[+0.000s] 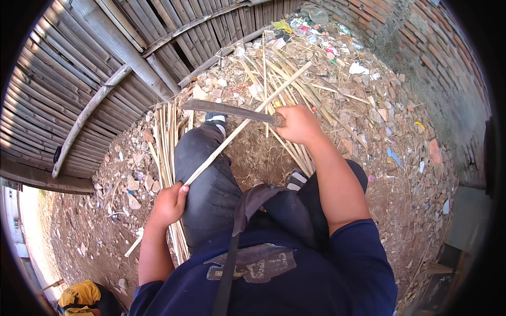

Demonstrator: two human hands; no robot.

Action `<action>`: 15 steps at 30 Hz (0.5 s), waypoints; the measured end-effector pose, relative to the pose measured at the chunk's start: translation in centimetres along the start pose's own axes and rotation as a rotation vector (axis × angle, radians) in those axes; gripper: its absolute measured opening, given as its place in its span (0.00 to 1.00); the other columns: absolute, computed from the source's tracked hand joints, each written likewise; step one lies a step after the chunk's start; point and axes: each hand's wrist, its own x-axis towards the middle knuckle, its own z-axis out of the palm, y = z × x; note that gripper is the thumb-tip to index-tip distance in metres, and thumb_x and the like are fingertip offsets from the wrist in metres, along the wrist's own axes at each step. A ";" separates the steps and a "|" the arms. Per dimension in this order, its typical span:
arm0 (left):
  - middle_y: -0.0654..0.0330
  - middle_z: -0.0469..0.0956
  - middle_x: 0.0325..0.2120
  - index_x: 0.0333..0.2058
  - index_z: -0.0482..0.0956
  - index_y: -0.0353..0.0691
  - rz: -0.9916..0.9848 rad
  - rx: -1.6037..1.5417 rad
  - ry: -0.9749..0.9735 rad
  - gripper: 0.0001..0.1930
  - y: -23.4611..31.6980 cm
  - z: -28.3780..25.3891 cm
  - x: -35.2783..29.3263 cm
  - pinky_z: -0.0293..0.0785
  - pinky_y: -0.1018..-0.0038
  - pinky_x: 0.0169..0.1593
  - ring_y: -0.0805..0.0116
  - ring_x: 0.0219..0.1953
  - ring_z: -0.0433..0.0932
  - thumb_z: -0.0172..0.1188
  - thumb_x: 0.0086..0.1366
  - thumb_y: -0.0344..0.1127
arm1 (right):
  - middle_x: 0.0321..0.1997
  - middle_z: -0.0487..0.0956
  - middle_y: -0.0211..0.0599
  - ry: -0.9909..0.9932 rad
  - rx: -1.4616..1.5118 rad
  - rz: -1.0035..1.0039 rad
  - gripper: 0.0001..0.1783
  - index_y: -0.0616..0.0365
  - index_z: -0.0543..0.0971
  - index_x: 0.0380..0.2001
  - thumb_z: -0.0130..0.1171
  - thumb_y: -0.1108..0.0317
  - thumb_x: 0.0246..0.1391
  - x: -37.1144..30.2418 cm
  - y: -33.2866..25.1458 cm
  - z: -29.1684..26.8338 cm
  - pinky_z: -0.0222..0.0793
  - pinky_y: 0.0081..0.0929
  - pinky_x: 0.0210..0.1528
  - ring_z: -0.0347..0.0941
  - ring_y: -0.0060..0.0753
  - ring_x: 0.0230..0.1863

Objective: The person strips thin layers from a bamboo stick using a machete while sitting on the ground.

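Observation:
My left hand point(169, 204) is closed round the near end of a long pale bamboo strip point(221, 147), beside my left knee. The strip slants up and away to the right across my lap. In my right hand point(298, 124) is the handle of a machete point(226, 109), its long dark blade pointing left. The blade crosses the strip near its middle; whether they touch I cannot tell. Along the outside of my left leg lies a bundle of split bamboo strips point(167, 137). More loose strips point(303, 95) are strewn on the ground ahead, partly beneath the held strip.
A bamboo-slat wall point(68, 89) with poles rises on the left, and a brick wall point(421, 47) on the right. Stones and scraps of litter point(329, 39) cover the ground. Behind me at the lower left is another person in a yellow top point(79, 297).

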 end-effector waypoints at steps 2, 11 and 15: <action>0.41 0.74 0.21 0.30 0.73 0.33 -0.015 -0.025 -0.036 0.22 0.4 -0.3 -0.1 0.70 0.55 0.34 0.39 0.26 0.74 0.49 0.78 0.46 | 0.37 0.84 0.52 -0.048 0.119 0.097 0.19 0.50 0.85 0.46 0.65 0.60 0.48 1.6 2.6 0.0 0.77 0.42 0.47 0.81 0.55 0.41; 0.40 0.76 0.22 0.31 0.74 0.35 -0.036 0.014 -0.091 0.23 0.9 -1.0 0.6 0.71 0.51 0.35 0.34 0.29 0.76 0.47 0.78 0.49 | 0.40 0.85 0.51 0.010 0.052 0.119 0.20 0.52 0.86 0.44 0.66 0.58 0.47 -0.1 1.1 -1.2 0.76 0.42 0.48 0.82 0.52 0.43; 0.41 0.76 0.23 0.32 0.75 0.34 -0.043 -0.046 -0.099 0.23 0.7 -1.5 0.2 0.72 0.53 0.37 0.37 0.29 0.76 0.48 0.78 0.49 | 0.37 0.85 0.51 -0.027 0.145 0.155 0.20 0.58 0.84 0.42 0.66 0.58 0.47 0.4 3.1 -2.3 0.76 0.43 0.47 0.82 0.52 0.42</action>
